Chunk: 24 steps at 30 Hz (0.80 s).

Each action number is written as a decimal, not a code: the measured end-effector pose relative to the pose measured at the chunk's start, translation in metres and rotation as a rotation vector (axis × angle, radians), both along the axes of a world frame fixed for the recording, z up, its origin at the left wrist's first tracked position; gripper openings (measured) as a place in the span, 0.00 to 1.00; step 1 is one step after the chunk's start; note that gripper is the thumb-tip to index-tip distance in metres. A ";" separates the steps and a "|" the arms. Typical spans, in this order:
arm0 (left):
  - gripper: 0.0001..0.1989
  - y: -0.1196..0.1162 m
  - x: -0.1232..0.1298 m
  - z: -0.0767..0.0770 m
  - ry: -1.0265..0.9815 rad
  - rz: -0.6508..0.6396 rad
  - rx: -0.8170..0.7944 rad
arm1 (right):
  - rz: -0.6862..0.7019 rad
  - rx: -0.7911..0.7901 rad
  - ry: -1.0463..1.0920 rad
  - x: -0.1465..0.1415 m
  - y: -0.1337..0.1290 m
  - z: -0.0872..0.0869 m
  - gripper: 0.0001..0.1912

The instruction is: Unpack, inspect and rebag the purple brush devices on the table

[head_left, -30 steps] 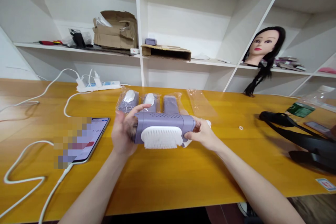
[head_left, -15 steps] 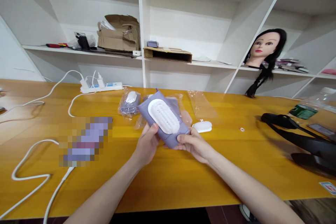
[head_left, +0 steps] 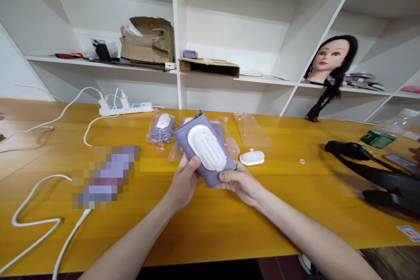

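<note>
Partly closed around the lilac brush device (head_left: 207, 149), the left hand (head_left: 184, 182) at its left side and the right hand (head_left: 244, 184) at its lower end hold it tilted above the counter (head_left: 203, 236), seemingly for inspection, and any next move calls for steady, paired grips.

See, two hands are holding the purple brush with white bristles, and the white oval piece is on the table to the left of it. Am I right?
Almost: the side is wrong. The head view shows the white oval piece on the table to the right of the purple brush. The rest is right: the left hand and the right hand both hold the purple brush.
</note>
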<state>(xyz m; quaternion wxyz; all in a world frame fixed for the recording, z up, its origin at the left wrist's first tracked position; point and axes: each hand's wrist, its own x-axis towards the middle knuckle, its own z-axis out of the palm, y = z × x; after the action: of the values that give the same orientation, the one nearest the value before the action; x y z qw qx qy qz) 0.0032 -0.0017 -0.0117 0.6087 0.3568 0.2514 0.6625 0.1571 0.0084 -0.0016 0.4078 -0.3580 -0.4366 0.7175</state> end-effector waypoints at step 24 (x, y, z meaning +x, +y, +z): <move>0.23 -0.009 -0.005 0.003 0.135 -0.164 0.033 | 0.199 0.025 -0.140 0.005 -0.002 0.007 0.15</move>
<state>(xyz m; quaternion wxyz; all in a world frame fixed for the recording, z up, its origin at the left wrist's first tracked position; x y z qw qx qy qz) -0.0018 -0.0112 -0.0086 0.6366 0.4298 0.2508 0.5892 0.1621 0.0063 0.0058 0.3076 -0.3572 -0.5064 0.7221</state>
